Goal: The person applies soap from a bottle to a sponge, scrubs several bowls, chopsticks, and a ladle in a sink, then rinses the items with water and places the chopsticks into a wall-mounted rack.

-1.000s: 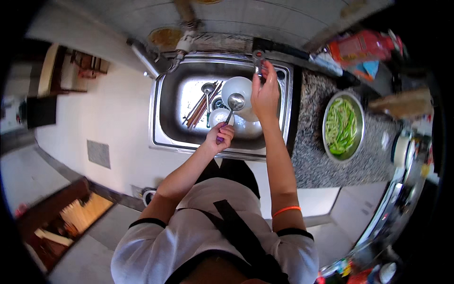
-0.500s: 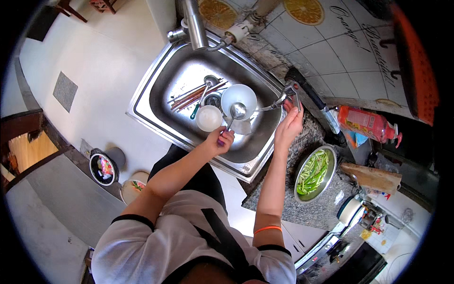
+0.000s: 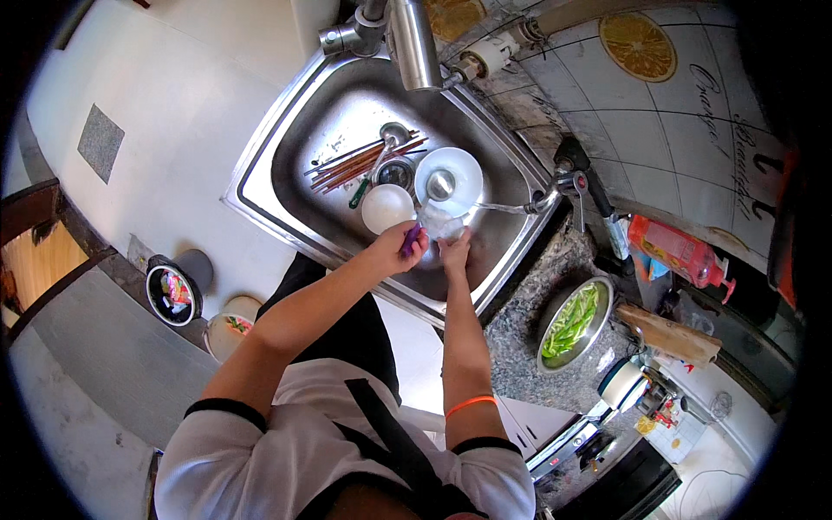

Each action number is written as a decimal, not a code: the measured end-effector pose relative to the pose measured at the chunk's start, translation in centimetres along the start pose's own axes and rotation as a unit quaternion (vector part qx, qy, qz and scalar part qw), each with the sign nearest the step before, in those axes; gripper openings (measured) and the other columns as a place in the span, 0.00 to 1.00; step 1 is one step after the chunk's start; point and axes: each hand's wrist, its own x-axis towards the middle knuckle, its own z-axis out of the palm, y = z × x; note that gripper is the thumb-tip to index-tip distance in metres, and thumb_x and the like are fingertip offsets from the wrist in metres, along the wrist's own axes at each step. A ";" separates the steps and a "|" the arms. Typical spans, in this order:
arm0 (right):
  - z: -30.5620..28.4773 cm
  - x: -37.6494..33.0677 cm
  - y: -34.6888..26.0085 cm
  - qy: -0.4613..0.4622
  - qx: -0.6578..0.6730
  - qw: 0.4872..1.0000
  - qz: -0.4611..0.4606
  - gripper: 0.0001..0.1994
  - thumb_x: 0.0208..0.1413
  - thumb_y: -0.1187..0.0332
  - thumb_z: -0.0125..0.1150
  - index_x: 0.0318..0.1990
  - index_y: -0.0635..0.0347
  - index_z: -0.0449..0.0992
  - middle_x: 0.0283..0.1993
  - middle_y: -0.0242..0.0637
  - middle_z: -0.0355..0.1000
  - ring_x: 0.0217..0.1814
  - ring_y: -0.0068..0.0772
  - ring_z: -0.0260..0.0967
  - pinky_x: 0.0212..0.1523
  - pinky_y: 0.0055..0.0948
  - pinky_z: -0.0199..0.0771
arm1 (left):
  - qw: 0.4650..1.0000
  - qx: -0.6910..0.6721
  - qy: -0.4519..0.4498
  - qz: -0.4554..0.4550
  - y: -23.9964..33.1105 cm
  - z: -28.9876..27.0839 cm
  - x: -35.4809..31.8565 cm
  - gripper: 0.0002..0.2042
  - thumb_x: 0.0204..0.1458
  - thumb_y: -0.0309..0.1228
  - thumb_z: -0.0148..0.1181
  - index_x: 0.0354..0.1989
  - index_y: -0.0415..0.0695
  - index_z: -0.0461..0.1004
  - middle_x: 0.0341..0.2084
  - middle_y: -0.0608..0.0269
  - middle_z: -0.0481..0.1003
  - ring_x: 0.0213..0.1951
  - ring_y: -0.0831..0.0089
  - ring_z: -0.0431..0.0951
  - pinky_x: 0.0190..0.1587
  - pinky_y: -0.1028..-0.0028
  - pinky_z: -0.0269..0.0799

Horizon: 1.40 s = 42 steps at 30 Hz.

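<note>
In my left hand (image 3: 400,247), fingers closed round its purple handle, is a spoon (image 3: 440,185) with a round metal bowl. That bowl lies over a large white bowl (image 3: 468,173) in the sink. My right hand (image 3: 454,250) pinches a pale, limp, cloth-like piece (image 3: 440,224) beside the spoon's handle. To the left of these sits a smaller white bowl (image 3: 386,208). Behind it are a small dark round container (image 3: 395,172), a ladle (image 3: 394,133) with a green handle end, and several brown chopsticks (image 3: 347,166).
A steel sink (image 3: 295,230) surrounds the dishes, with a lever tap (image 3: 542,201) at its right corner. On the granite counter stand a steel bowl (image 3: 552,354) of cut green vegetables and a red pump bottle (image 3: 672,251). Bins (image 3: 192,269) stand on the floor at left.
My right hand has left the tap lever and come down to the pale cloth-like piece. My left hand still grips the spoon. The whole view has shifted slightly.
</note>
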 end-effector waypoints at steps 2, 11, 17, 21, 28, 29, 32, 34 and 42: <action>-0.3 0.0 -0.3 -0.093 -0.079 0.991 0.058 0.14 0.44 0.68 0.51 0.38 0.66 0.67 0.29 0.35 0.68 0.30 0.31 0.64 0.34 0.27 0.64 | 1.000 0.024 -0.015 0.004 0.4 -0.5 0.0 0.11 0.49 0.35 0.46 0.31 0.39 0.66 0.19 0.65 0.65 0.18 0.80 0.64 0.14 0.88 0.61; -1.3 -0.7 -4.6 -0.144 0.131 0.981 -0.014 0.07 0.41 0.68 0.55 0.28 0.62 0.71 0.30 0.34 0.66 0.25 0.26 0.62 0.30 0.25 0.64 | 0.993 0.095 0.017 0.071 0.2 0.4 0.1 0.10 0.50 0.34 0.45 0.31 0.40 0.64 0.21 0.63 0.66 0.18 0.81 0.63 0.13 0.88 0.60; -4.8 -2.5 -8.1 -0.173 0.211 0.957 0.096 0.07 0.46 0.69 0.50 0.29 0.63 0.72 0.30 0.33 0.68 0.29 0.24 0.65 0.31 0.24 0.65 | 0.972 0.166 0.040 0.161 0.2 0.0 -1.2 0.08 0.50 0.33 0.44 0.31 0.41 0.63 0.21 0.62 0.67 0.18 0.80 0.63 0.13 0.87 0.58; -9.8 -1.9 -11.5 -0.058 0.472 0.879 -0.021 0.08 0.48 0.69 0.51 0.36 0.61 0.68 0.32 0.29 0.67 0.30 0.18 0.63 0.30 0.20 0.64 | 0.987 0.116 0.018 0.107 -0.1 -0.1 -0.7 0.08 0.51 0.32 0.42 0.32 0.40 0.63 0.19 0.64 0.65 0.15 0.83 0.60 0.11 0.88 0.54; -2.0 2.8 -10.6 -0.019 -0.014 0.926 -0.376 0.12 0.48 0.67 0.48 0.38 0.66 0.64 0.38 0.51 0.61 0.42 0.47 0.57 0.44 0.38 0.55 | 0.998 0.028 -0.040 0.033 -0.5 -0.5 0.8 0.11 0.53 0.35 0.39 0.33 0.40 0.63 0.15 0.69 0.59 0.11 0.86 0.52 0.08 0.88 0.45; -1.9 3.2 -10.8 -0.017 -0.042 0.932 -0.359 0.12 0.48 0.67 0.47 0.37 0.66 0.63 0.38 0.51 0.61 0.42 0.48 0.57 0.44 0.38 0.55 | 0.998 0.046 -0.023 0.032 -0.6 -0.2 0.4 0.11 0.53 0.35 0.38 0.31 0.40 0.62 0.14 0.69 0.58 0.10 0.86 0.51 0.08 0.88 0.43; -2.7 4.0 -12.8 -0.011 -0.156 0.942 -0.297 0.10 0.49 0.69 0.43 0.36 0.66 0.62 0.36 0.52 0.61 0.42 0.51 0.56 0.44 0.41 0.54 | 0.987 0.150 0.022 0.062 -1.7 0.9 -1.4 0.12 0.54 0.36 0.36 0.34 0.41 0.62 0.14 0.70 0.57 0.10 0.85 0.49 0.08 0.86 0.41; -3.2 3.7 -13.8 0.061 -0.108 0.948 -0.292 0.10 0.50 0.68 0.42 0.35 0.66 0.62 0.35 0.52 0.62 0.39 0.52 0.57 0.41 0.40 0.56 | 0.966 0.234 0.032 0.106 -2.5 1.3 -2.3 0.12 0.54 0.36 0.36 0.36 0.42 0.62 0.14 0.71 0.56 0.11 0.85 0.49 0.09 0.85 0.41; -7.4 0.3 -15.3 0.029 0.083 0.956 -0.281 0.13 0.46 0.73 0.46 0.42 0.65 0.60 0.49 0.53 0.54 0.49 0.49 0.53 0.49 0.41 0.53 | 0.924 0.350 -0.032 0.147 -3.1 1.7 -4.4 0.14 0.54 0.39 0.35 0.40 0.42 0.61 0.14 0.71 0.55 0.10 0.84 0.48 0.09 0.85 0.41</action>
